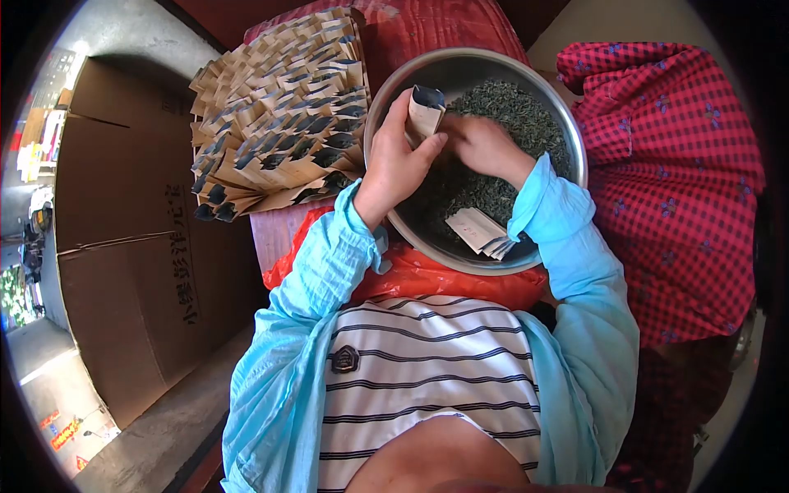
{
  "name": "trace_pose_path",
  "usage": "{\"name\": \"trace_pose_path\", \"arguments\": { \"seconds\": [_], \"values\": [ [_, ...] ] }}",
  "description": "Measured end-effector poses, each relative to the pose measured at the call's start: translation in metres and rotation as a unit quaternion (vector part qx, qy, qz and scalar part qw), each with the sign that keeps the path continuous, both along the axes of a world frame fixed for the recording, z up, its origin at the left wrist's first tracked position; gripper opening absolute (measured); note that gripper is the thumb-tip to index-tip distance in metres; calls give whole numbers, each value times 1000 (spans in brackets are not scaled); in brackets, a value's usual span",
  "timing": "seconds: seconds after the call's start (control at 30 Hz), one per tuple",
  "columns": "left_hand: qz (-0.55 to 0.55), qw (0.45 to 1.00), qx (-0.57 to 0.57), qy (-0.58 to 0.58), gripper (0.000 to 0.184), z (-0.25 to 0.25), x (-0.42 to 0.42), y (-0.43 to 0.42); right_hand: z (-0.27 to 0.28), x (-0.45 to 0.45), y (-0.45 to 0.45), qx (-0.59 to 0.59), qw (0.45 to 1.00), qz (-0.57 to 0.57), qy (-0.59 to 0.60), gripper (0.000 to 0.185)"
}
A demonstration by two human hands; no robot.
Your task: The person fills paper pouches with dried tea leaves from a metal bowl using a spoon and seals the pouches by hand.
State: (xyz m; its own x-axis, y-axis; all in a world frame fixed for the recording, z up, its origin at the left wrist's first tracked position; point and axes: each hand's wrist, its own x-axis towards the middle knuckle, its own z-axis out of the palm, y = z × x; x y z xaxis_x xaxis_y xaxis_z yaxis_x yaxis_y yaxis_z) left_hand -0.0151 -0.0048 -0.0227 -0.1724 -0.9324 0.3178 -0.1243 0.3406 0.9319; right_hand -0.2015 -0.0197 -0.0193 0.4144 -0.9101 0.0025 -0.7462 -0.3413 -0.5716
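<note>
My left hand (391, 164) is closed around a small paper packet (425, 115), whose open top shows a dark lining. It holds the packet upright over the left side of a wide metal bowl (580, 168). Dried, dark green leaves that look like tea (526, 111) lie in the bowl. Close beside the packet, my right hand (489, 149) is low over the leaves. Its fingers are smeared by motion and partly hidden, so what they hold cannot be seen. A small stack of flat paper packets (477, 231) rests on the leaves near the bowl's front rim.
Left of the bowl stand many packets (279, 107) in tight rows, dark openings showing. A tall cardboard box (123, 246) is further left. Red plastic (411, 275) lies under the bowl's front. Red-and-black checked cloth (666, 189) drapes at the right. Behind is a red tabletop (444, 29).
</note>
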Motion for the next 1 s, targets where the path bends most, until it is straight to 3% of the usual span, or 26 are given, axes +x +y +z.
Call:
{"name": "trace_pose_path", "arguments": {
  "seconds": [0.03, 0.1, 0.17, 0.23, 0.27, 0.5, 0.57, 0.6, 0.7, 0.73, 0.8, 0.83, 1.0],
  "values": [
    [14, 999, -31, -31, 67, 3, 1, 0, -1, 0, 0, -1, 1000, 2, 1, 20],
    [13, 999, -24, -45, 67, 11, 3, 3, -7, -1, 0, 172, 972, 149, -52, 20],
    [6, 998, -8, -57, 66, 15, 4, 6, 0, 0, 0, 193, 967, 154, -69, 21],
    [8, 999, -16, -51, 66, 12, 3, 5, 1, -8, -3, 206, 967, 91, -119, 21],
    [7, 999, -24, -43, 66, 12, 2, 4, -1, -12, -6, 208, 954, 60, -208, 20],
    [0, 998, -3, -62, 65, 18, 2, 6, 46, -43, -16, -12, 938, -117, -327, 26],
    [-8, 997, 26, -73, 66, 15, 2, 6, 51, -39, -12, -135, 875, -194, -423, 25],
    [-8, 997, 27, -73, 66, 15, 1, 7, 53, -36, -9, -135, 863, -191, -447, 24],
    [-22, 993, 75, -84, 66, 17, 1, 8, 57, -14, 2, -170, 860, -148, -457, 23],
    [-21, 993, 68, -93, 66, 15, 1, 8, 56, -15, 7, -166, 899, -113, -388, 20],
    [-22, 992, 63, -103, 66, 16, 1, 8, 58, -12, 10, -266, 934, -33, -238, 15],
    [-22, 991, 85, -106, 67, 18, 1, 9, 60, -11, 8, -333, 924, 18, -188, 11],
    [-25, 986, 101, -133, 68, 20, 1, 8, 64, -3, 11, -384, 909, 69, -144, 9]
  ]
}}
